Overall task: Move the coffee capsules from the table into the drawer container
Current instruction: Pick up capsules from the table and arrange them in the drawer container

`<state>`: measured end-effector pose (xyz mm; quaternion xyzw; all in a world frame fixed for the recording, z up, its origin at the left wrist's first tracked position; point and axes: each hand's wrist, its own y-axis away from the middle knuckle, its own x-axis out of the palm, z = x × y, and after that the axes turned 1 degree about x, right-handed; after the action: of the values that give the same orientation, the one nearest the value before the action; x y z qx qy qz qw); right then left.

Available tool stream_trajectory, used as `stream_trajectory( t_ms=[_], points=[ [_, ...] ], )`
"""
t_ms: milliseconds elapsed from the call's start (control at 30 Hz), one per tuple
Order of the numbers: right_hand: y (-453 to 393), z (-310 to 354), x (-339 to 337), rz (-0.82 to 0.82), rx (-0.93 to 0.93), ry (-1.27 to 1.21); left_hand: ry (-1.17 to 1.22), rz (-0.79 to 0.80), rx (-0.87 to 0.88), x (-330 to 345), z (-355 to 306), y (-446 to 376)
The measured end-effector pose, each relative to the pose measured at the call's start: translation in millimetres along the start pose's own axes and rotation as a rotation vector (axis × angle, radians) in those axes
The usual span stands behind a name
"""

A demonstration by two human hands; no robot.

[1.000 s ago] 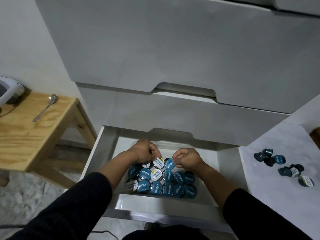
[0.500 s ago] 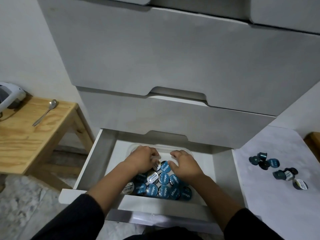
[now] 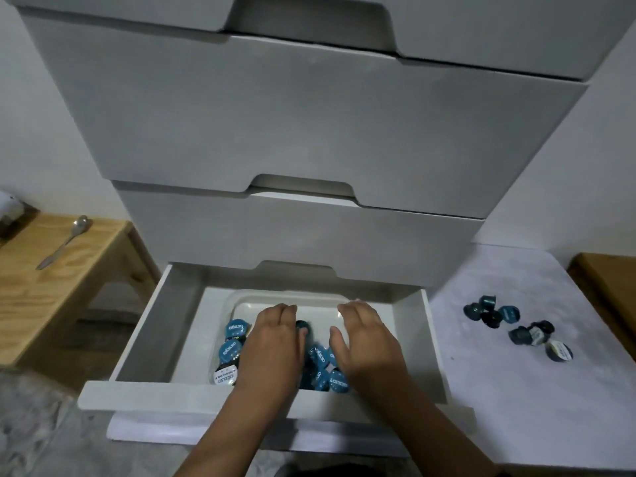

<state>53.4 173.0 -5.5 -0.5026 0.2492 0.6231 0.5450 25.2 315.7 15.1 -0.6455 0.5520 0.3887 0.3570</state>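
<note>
The open bottom drawer [image 3: 144,342] holds a clear plastic container [image 3: 320,304] with several blue and white coffee capsules [image 3: 230,351] packed lid-up. Both hands hover palm-down over them. My left hand [image 3: 275,342] lies flat with straight fingers over the capsules at the middle; a dark capsule [image 3: 302,326] shows just beside its fingers. My right hand [image 3: 364,339] is spread over the right part of the pile, thumb apart, gripping nothing that I can see. Several more capsules [image 3: 516,325] lie loose on the white table [image 3: 499,390] at the right.
Closed white drawers [image 3: 292,132] rise above the open one. A wooden side table [image 3: 51,287] at the left carries a metal spoon [image 3: 65,241] and part of a white appliance [image 3: 8,208]. Another wooden surface [image 3: 609,284] shows at the far right.
Both hands have gone from pinching capsules to lying flat over the pile, moving slightly toward the container's back. The camera has tilted up and drawn closer.
</note>
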Motion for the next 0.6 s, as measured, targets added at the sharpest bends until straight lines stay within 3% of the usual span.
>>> stream_trajectory(
  t_ms=[100,267,433,600],
  points=[
    [13.4,-21.4,-16.3,-0.073,-0.070,0.033,0.034,-0.034,0.050,9.1,-22.7,4.0],
    [22.6,-82.2,-49.3,-0.171,-0.020,0.069,0.089,-0.101,0.187,30.6,-90.0,5.7],
    [47.3,-171.7,-90.1,-0.200,-0.139,0.304,0.172,-0.066,0.229,71.2,-180.4,6.7],
    [73.0,-259.2,-123.9,-0.129,0.217,0.048,0.246,0.071,0.263,131.5,-253.4,9.9]
  ],
)
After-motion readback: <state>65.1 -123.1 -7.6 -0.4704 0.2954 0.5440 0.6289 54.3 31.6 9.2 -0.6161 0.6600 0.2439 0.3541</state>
